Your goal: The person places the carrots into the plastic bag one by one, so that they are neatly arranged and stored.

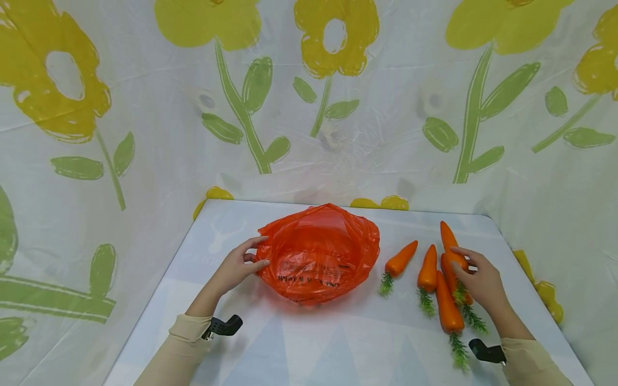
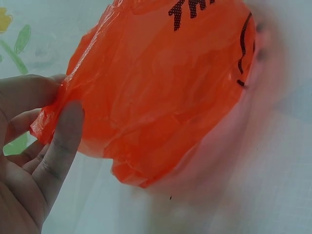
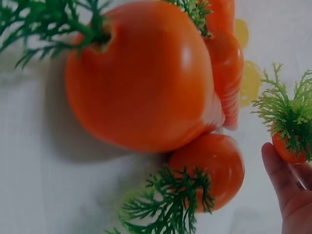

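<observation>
A red-orange plastic bag [image 1: 316, 257] sits on the table with its wide mouth toward me. My left hand [image 1: 237, 268] pinches the left edge of its rim; in the left wrist view the thumb [image 2: 68, 126] presses the film against the fingers. At the right, my right hand [image 1: 484, 283] holds an orange toy carrot [image 1: 449, 236] by its thick, leafy end. In the right wrist view this held carrot [image 3: 287, 148] shows at the right edge with its green top up. The carrot beneath it [image 1: 447, 274] is partly hidden.
Loose carrots lie between the bag and my right hand: one apart [image 1: 401, 261], one further right [image 1: 427, 272], and a long one [image 1: 449, 311] nearest me. A flower-patterned curtain [image 1: 386, 107] surrounds the pale table [image 1: 338, 348] at the back and sides.
</observation>
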The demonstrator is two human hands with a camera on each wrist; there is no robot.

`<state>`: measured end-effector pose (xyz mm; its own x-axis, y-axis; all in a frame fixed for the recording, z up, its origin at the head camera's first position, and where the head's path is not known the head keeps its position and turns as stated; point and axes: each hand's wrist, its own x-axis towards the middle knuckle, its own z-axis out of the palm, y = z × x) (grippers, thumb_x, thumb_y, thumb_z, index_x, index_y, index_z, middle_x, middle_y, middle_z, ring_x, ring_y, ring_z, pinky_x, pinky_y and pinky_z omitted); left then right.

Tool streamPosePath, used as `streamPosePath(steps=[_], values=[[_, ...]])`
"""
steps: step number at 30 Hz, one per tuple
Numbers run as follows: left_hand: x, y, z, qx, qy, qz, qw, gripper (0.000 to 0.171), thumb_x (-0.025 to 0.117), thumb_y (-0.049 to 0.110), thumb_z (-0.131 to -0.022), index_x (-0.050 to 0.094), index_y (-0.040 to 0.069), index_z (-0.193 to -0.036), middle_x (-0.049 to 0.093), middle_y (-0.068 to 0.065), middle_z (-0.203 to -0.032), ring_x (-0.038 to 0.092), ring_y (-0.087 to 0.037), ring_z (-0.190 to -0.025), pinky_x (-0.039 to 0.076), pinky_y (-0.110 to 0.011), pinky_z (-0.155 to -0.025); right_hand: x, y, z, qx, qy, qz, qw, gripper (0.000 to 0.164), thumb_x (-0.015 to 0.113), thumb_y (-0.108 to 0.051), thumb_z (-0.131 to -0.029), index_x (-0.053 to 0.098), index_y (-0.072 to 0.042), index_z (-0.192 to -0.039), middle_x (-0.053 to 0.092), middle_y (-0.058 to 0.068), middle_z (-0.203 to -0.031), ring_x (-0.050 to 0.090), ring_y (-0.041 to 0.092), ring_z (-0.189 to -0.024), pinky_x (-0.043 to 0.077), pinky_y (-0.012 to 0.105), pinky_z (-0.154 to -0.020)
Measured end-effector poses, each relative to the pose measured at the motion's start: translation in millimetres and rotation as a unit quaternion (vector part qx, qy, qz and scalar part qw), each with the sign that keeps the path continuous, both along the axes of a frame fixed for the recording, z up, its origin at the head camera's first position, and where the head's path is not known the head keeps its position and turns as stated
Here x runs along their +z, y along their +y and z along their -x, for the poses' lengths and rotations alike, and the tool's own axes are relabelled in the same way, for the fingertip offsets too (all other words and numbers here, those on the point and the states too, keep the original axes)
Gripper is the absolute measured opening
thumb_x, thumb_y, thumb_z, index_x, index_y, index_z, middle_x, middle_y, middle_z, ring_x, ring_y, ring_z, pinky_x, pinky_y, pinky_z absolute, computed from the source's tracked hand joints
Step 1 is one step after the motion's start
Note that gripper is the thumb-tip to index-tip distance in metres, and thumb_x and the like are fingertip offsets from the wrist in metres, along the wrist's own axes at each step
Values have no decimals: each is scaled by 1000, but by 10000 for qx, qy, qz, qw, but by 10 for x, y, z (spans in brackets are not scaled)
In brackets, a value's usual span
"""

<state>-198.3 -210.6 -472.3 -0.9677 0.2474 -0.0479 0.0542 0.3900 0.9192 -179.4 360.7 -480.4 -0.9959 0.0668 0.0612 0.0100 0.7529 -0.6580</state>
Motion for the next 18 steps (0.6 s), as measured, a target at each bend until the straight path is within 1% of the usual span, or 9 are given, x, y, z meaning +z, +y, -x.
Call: streamPosePath(steps=[5,18], values=[[8,7,2,47,-29,-8,10000,63,77,22,-92,49,14,-149,49,-17,-143,61,-26,-90,59,-30,-74,21,-56,-7,31,-22,24,10000,50,55,-31,-106,51,-1,-146,39,33,-150,45,50,-122,47,65,-98],[19,26,-7,172,-96,2,9998,63,78,22,-92,50,13,-148,49,-17,-143,61,-27,-92,60,-32,-74,23,-123,-42,110,-50,143,9998,51,54,-35,-106,51,-3,-146,40,31,-150,49,48,-119,48,65,-97]])
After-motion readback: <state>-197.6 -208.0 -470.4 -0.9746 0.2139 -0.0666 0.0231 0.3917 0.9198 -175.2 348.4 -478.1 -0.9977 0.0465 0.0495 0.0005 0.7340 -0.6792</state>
